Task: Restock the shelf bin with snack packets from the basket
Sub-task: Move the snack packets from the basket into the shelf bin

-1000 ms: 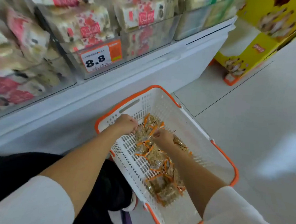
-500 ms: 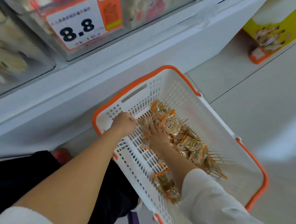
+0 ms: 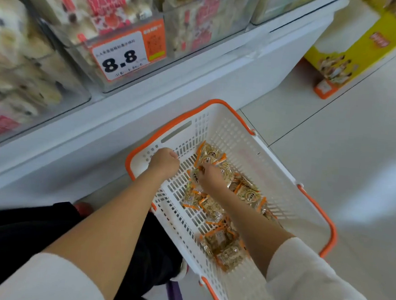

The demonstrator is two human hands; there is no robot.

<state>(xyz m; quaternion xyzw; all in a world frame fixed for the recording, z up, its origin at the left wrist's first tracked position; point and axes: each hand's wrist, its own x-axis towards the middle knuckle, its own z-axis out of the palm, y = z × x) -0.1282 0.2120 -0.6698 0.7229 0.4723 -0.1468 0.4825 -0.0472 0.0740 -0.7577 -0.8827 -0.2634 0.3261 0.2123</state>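
Note:
A white basket [image 3: 272,163] with an orange rim sits on the floor and holds several clear snack packets [image 3: 247,194] with orange ends. My left hand [image 3: 163,162] is curled at the basket's near-left wall, fingers hidden, so what it holds is unclear. My right hand [image 3: 210,177] reaches into the pile, fingers closed on a snack packet at the far end. Clear shelf bins [image 3: 128,59] above carry a price tag [image 3: 126,57] reading 8.8.
A white shelf base [image 3: 196,84] runs along the left, close to the basket. A yellow display carton [image 3: 351,55] stands at the upper right. Pale tiled floor [image 3: 354,148] spreads to the right. My dark-clothed knee [image 3: 25,232] is at lower left.
The camera has tilted up slightly, showing more of the bins. My right hand shifted a little toward the far end of the packet pile. My left hand stays at the basket wall.

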